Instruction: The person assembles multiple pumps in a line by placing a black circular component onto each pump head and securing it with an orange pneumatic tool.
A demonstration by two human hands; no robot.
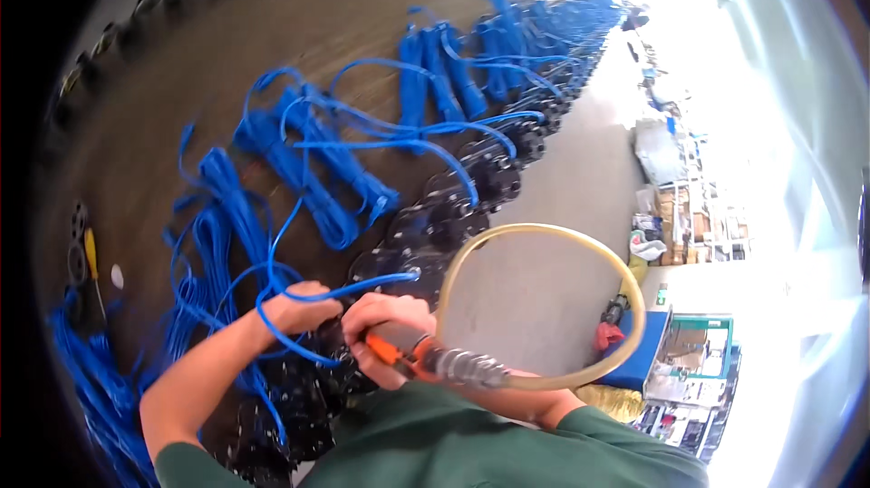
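Observation:
My right hand (385,325) is closed round an orange air tool (390,349). A metal spring sleeve (467,367) joins it to a clear yellowish hose (544,230), which loops out to the right. Just left of it, my left hand (308,309) has its fingers curled in at a black unit; what they grip is hidden. Glossy black motor-like units (439,225) stand in a long row under and beyond both hands. A blue cable (362,287) runs from one of them and arches over my left hand.
Bundled blue cables (313,162) lie along the row on the brown surface (362,8). At the far left is a yellow-handled screwdriver (91,257). Beyond the grey floor (571,162) at right stand a blue-topped stand (639,343), a green crate (725,343) and shelves with boxes (672,216).

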